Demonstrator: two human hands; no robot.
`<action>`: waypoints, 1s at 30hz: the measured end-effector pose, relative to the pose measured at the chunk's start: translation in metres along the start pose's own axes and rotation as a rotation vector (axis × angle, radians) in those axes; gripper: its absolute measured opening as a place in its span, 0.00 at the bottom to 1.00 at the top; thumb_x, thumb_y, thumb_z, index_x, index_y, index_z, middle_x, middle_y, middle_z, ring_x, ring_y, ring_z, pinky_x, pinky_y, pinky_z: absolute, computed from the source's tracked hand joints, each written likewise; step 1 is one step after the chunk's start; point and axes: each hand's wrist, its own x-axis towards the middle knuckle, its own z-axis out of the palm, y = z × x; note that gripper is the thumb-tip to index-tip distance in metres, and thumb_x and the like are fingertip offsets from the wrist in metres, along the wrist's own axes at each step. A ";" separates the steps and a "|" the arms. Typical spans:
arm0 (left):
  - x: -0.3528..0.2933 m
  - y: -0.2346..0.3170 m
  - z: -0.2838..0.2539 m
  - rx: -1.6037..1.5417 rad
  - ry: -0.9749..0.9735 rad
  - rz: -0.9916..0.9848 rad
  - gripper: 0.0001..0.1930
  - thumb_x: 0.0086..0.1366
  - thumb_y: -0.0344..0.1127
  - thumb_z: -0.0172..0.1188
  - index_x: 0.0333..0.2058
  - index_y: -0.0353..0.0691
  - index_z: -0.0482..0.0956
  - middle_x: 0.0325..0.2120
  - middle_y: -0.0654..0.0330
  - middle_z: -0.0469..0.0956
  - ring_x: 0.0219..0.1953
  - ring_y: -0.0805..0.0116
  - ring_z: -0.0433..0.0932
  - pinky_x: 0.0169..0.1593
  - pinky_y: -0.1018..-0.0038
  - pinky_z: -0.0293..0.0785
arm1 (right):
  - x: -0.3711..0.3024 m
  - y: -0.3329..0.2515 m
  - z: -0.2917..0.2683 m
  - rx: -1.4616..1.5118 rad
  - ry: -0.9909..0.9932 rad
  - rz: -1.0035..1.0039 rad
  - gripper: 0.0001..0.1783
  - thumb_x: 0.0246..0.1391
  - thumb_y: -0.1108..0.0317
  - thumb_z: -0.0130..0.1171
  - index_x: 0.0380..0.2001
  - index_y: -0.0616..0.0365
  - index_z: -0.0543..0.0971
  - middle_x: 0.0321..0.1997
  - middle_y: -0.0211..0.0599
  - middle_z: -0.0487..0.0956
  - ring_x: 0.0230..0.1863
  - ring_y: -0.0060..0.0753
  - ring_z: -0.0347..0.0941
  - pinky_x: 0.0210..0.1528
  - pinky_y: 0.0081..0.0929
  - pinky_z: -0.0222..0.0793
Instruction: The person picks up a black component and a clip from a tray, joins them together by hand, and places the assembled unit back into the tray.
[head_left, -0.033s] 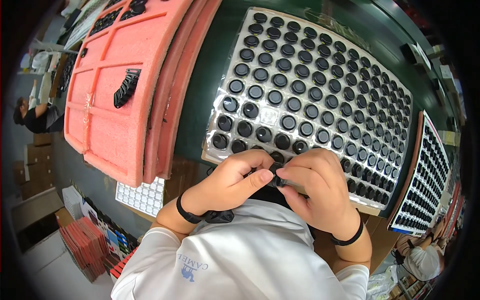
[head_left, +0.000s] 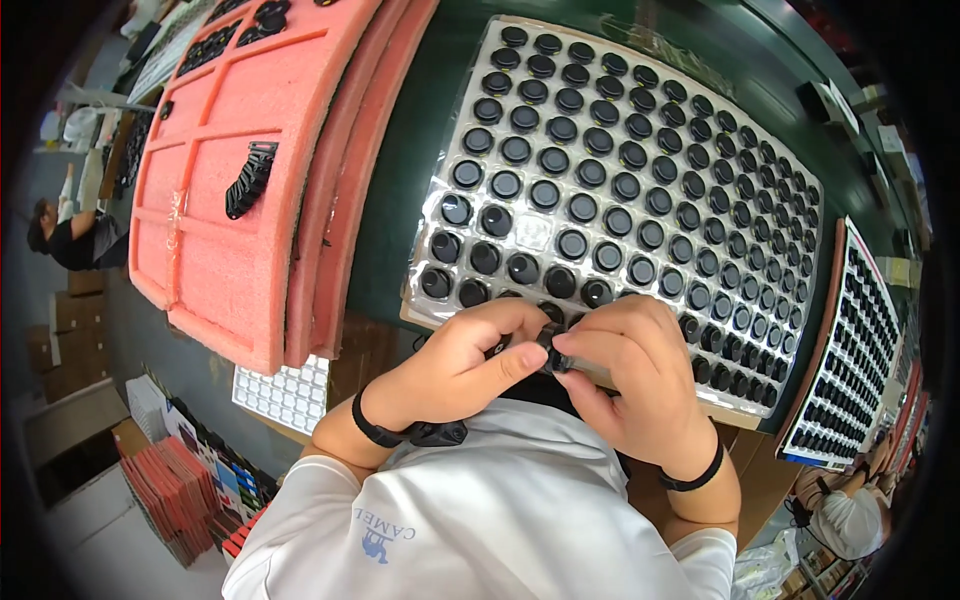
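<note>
My left hand (head_left: 460, 362) and my right hand (head_left: 640, 372) meet at the near edge of a clear plastic tray (head_left: 421, 312). Between their fingertips they grip a small black round part (head_left: 552, 347), mostly covered by the fingers. Rows of round black caps (head_left: 582, 207) fill the tray's pockets. One bare pocket (head_left: 532, 234) shows toward the left. Near it, several parts (head_left: 485, 257) look glossier and taller than the flat caps further back. My fingers hide part of the closest row.
Stacked pink foam trays (head_left: 225, 240) stand at the left, the top one holding a ribbed black part (head_left: 252, 180). Another tray of black parts (head_left: 850, 350) lies at the right. A white pocketed tray (head_left: 280, 395) sits lower left. Other people (head_left: 850, 515) are in the background.
The tray and foam stack appear shifted very slightly left in the picture. Both hands keep the same grip on the black part.
</note>
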 end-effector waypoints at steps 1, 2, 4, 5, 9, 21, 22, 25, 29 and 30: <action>0.000 0.003 0.006 -0.026 0.034 0.019 0.20 0.63 0.44 0.57 0.41 0.30 0.72 0.36 0.57 0.72 0.38 0.71 0.70 0.43 0.77 0.65 | -0.004 0.001 0.000 0.004 0.034 -0.004 0.19 0.35 0.77 0.65 0.36 0.58 0.75 0.34 0.38 0.75 0.34 0.41 0.71 0.37 0.33 0.65; 0.001 0.006 0.011 -0.052 0.067 0.037 0.20 0.62 0.43 0.59 0.42 0.30 0.72 0.37 0.57 0.72 0.39 0.71 0.70 0.44 0.77 0.65 | -0.007 0.002 0.000 0.002 0.045 0.000 0.19 0.35 0.77 0.65 0.36 0.58 0.75 0.34 0.38 0.75 0.34 0.41 0.71 0.37 0.33 0.65; 0.004 0.009 0.017 -0.072 0.092 0.053 0.21 0.61 0.42 0.60 0.43 0.30 0.71 0.38 0.57 0.72 0.40 0.71 0.70 0.45 0.77 0.65 | -0.013 0.004 0.001 0.070 0.106 0.012 0.20 0.34 0.77 0.66 0.36 0.58 0.75 0.34 0.38 0.75 0.34 0.40 0.71 0.37 0.32 0.65; 0.006 0.010 0.017 -0.075 0.080 0.091 0.19 0.60 0.38 0.61 0.44 0.31 0.71 0.38 0.59 0.72 0.35 0.74 0.66 0.40 0.78 0.64 | -0.015 0.005 0.000 0.104 0.135 0.017 0.20 0.34 0.77 0.66 0.36 0.58 0.75 0.34 0.38 0.75 0.34 0.40 0.70 0.37 0.32 0.65; 0.009 0.012 0.017 -0.073 0.038 0.154 0.19 0.58 0.30 0.62 0.47 0.32 0.70 0.38 0.64 0.71 0.25 0.81 0.61 0.33 0.81 0.62 | -0.021 0.010 -0.004 0.118 0.157 -0.038 0.17 0.37 0.76 0.65 0.35 0.59 0.75 0.34 0.39 0.75 0.34 0.38 0.70 0.36 0.31 0.65; 0.017 0.010 0.033 -0.280 0.063 0.111 0.20 0.56 0.30 0.62 0.47 0.32 0.69 0.43 0.57 0.72 0.46 0.70 0.69 0.51 0.73 0.64 | -0.039 0.021 0.001 1.462 0.209 0.545 0.23 0.57 0.56 0.53 0.45 0.66 0.70 0.34 0.36 0.74 0.35 0.26 0.68 0.41 0.24 0.64; 0.018 0.009 0.036 -0.231 0.100 0.160 0.20 0.56 0.30 0.62 0.47 0.33 0.68 0.43 0.57 0.71 0.42 0.72 0.70 0.49 0.74 0.65 | -0.040 0.019 0.001 1.464 0.219 0.544 0.23 0.57 0.56 0.53 0.45 0.66 0.70 0.34 0.36 0.74 0.35 0.26 0.68 0.41 0.24 0.64; 0.018 0.005 0.036 -0.074 0.140 0.274 0.21 0.55 0.30 0.63 0.46 0.33 0.67 0.41 0.57 0.71 0.35 0.74 0.69 0.43 0.76 0.66 | -0.039 0.013 0.000 1.281 0.343 0.502 0.20 0.57 0.60 0.53 0.46 0.65 0.70 0.32 0.35 0.73 0.35 0.23 0.68 0.40 0.23 0.63; 0.018 0.001 0.037 0.154 0.172 0.439 0.22 0.53 0.29 0.64 0.45 0.34 0.66 0.38 0.56 0.71 0.26 0.77 0.64 0.35 0.79 0.64 | -0.040 0.017 -0.006 0.685 0.203 0.244 0.18 0.58 0.63 0.52 0.46 0.64 0.71 0.31 0.32 0.71 0.33 0.21 0.66 0.39 0.20 0.61; 0.018 0.001 0.038 0.170 0.192 0.467 0.23 0.52 0.29 0.65 0.45 0.34 0.66 0.37 0.57 0.71 0.24 0.78 0.61 0.33 0.79 0.62 | -0.040 0.016 -0.005 0.685 0.209 0.246 0.18 0.58 0.63 0.52 0.46 0.64 0.71 0.31 0.32 0.71 0.33 0.21 0.66 0.39 0.20 0.61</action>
